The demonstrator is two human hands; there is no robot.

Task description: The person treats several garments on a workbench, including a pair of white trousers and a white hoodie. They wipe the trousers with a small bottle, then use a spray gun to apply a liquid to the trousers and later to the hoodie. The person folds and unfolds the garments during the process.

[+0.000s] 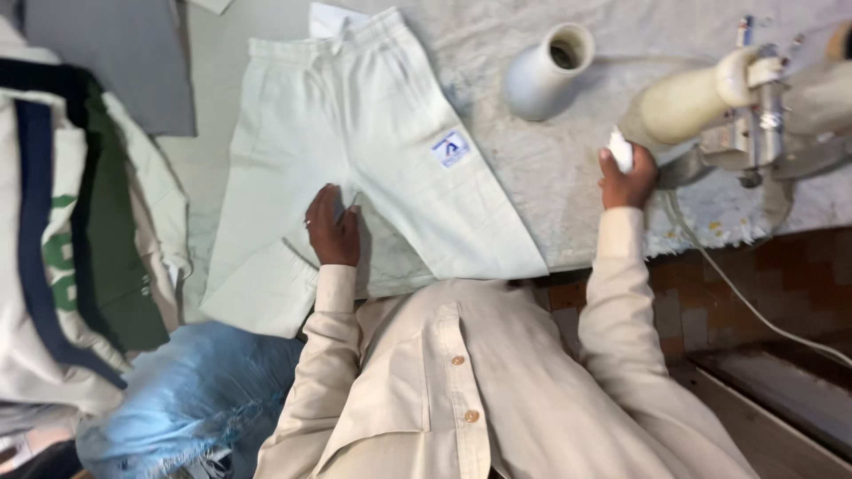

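Observation:
A pair of pale cream trousers lies flat on the padded white table, waistband at the far side, with a small blue-and-white label on one leg. My left hand presses on the crotch area of the trousers, fingers together and flat. My right hand is closed around a small white object at the table's near right edge, right next to a steam iron with a cream handle and metal body.
A white cone-shaped spool stands on the table beyond the iron. A pile of folded garments in white, navy and green sits at the left, with blue fabric below. A cable hangs from the iron.

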